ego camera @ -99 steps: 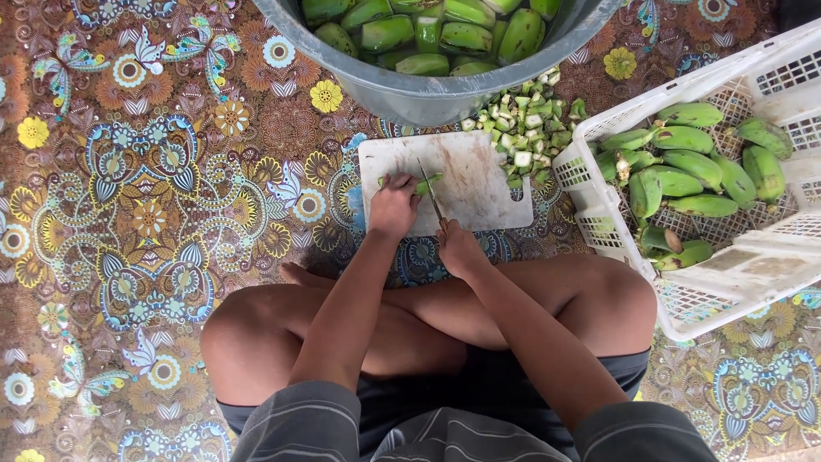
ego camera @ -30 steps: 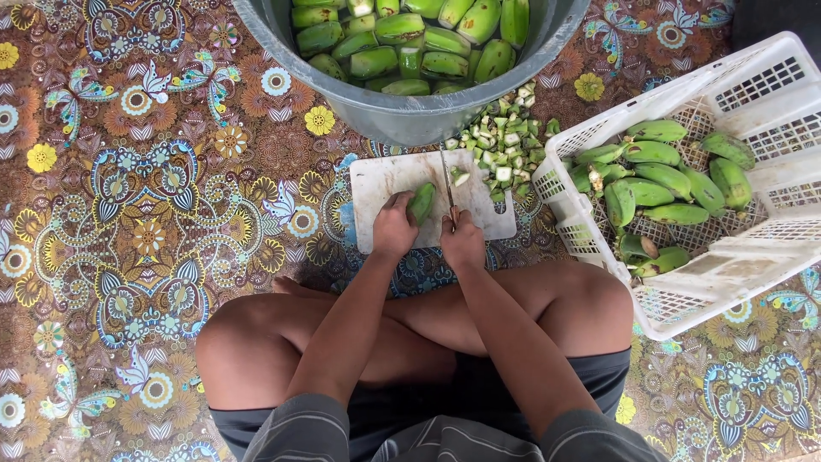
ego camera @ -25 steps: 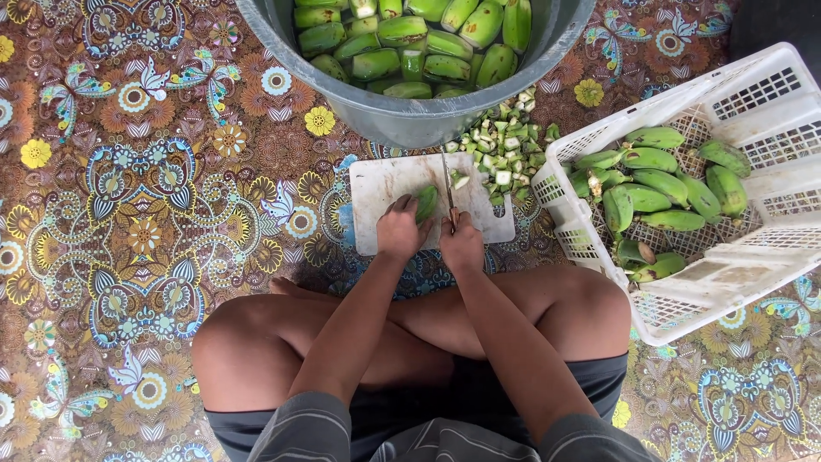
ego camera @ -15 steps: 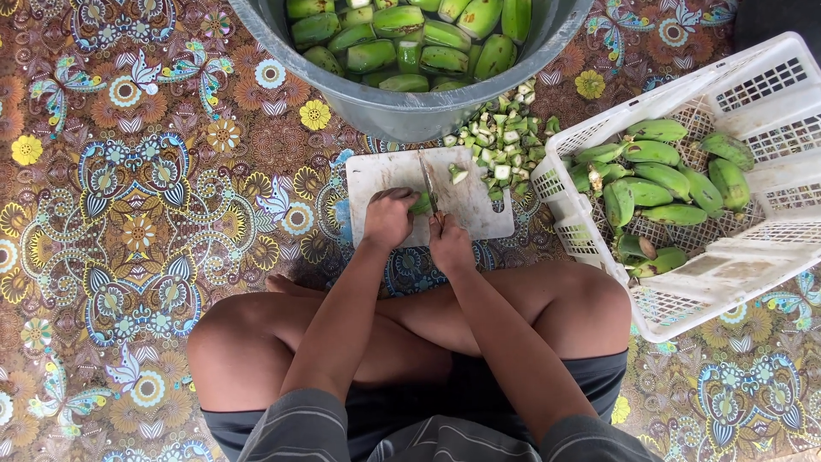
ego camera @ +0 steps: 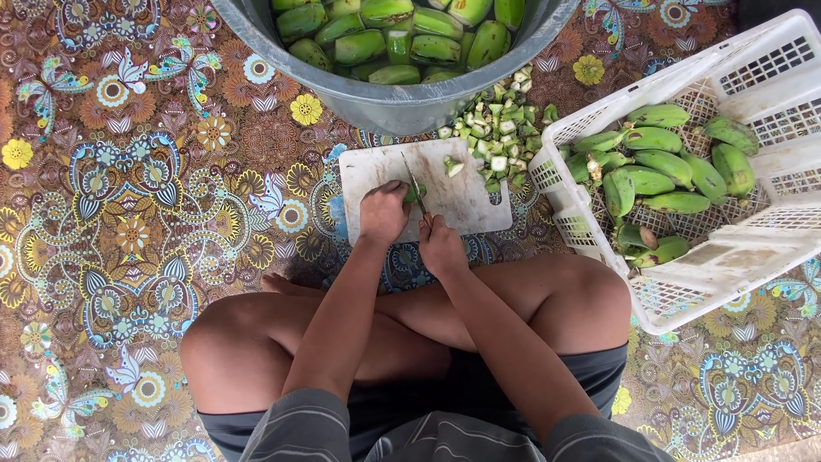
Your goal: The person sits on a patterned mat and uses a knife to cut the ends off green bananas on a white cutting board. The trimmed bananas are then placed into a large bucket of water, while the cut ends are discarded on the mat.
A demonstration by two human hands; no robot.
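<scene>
left hand (ego camera: 382,212): fingers clamped on green banana (ego camera: 416,194) lying on cutting board (ego camera: 466,205) | right hand (ego camera: 441,246): fingers closed round knife (ego camera: 415,182) (blade points away, crossing the banana), just right of the left hand.

You sit cross-legged on a floor mat (ego camera: 128,214) printed with flowers and butterflies in brown, yellow and blue. Directly on it lie a white cutting board (ego camera: 466,201) before your knees, a grey tub (ego camera: 385,98) beyond the board, a heap of cut green pieces (ego camera: 500,128) beside the tub, and a white plastic basket (ego camera: 770,73) at your right.
</scene>
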